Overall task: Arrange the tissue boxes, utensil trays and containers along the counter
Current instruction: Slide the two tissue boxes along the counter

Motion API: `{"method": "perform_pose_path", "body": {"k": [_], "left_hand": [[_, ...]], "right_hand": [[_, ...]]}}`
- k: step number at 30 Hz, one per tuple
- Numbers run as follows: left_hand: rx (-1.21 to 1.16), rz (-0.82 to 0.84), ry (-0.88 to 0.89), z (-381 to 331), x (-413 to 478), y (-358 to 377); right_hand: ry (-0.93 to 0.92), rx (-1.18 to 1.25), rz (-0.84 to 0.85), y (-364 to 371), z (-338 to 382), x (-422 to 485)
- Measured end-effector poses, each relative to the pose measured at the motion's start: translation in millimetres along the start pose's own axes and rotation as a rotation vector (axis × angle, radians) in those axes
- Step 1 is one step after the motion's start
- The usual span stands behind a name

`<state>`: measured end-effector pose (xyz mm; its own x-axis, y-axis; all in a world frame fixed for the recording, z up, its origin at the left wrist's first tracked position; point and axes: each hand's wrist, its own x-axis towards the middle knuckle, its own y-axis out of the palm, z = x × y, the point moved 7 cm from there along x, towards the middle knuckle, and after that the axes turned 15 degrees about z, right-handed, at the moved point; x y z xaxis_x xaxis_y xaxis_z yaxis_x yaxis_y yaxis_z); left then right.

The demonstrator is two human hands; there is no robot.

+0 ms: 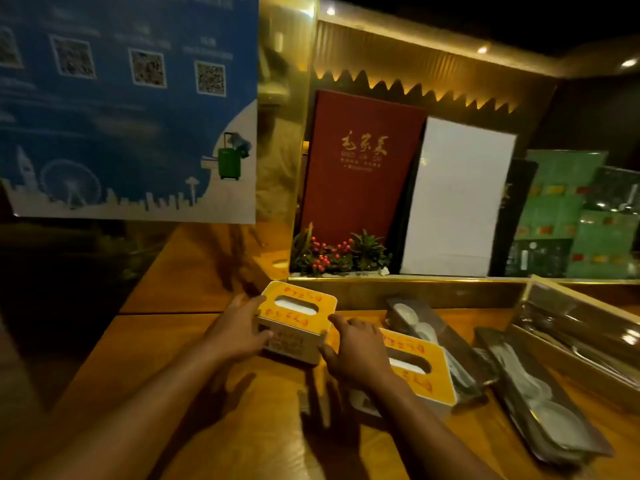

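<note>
At the centre of the frame, a yellow-topped tissue box is sitting on the wooden counter, and both hands are gripping it: the left hand is pressing its left side, the right hand is clasping its right near corner with fingers curled. Just right of it, a second tissue box is lying partly behind the right wrist. Toward the right, two utensil trays are resting slantwise, and a clear container is standing at the right edge.
</note>
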<state>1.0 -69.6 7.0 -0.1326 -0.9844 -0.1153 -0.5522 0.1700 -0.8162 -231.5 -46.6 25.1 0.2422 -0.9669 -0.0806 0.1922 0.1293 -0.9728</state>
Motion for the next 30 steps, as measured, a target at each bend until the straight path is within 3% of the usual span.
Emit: {"method": "perform_pose_path", "body": {"k": [4, 8, 13, 16, 26, 30], "left_hand": [[-0.125, 0.053, 0.042, 20.6, 7.9, 19.2], [-0.277, -0.004, 0.134, 38.1, 5.6, 33.6], [-0.249, -0.314, 0.089, 42.5, -26.9, 22.7], [-0.22, -0.391, 0.078, 43.4, -45.0, 20.1], [-0.203, -0.389, -0.003, 41.0, -66.0, 23.3], [-0.112, -0.399, -0.133, 24.1, -75.3, 26.4]], "right_hand": [[0.001, -0.105, 0.064, 21.8, 10.4, 29.5], [-0.057, -0.077, -0.015, 21.5, 14.7, 46.7], [-0.176, -0.021, 0.025, 17.8, 23.1, 51.9], [-0.233, 0.012, 0.051, 22.1, 30.9, 49.5], [-0.271, 0.091, 0.163, 18.2, 28.5, 25.8], [-0.172, 0.187, -0.017, -23.0, -32.3, -20.1]]}}
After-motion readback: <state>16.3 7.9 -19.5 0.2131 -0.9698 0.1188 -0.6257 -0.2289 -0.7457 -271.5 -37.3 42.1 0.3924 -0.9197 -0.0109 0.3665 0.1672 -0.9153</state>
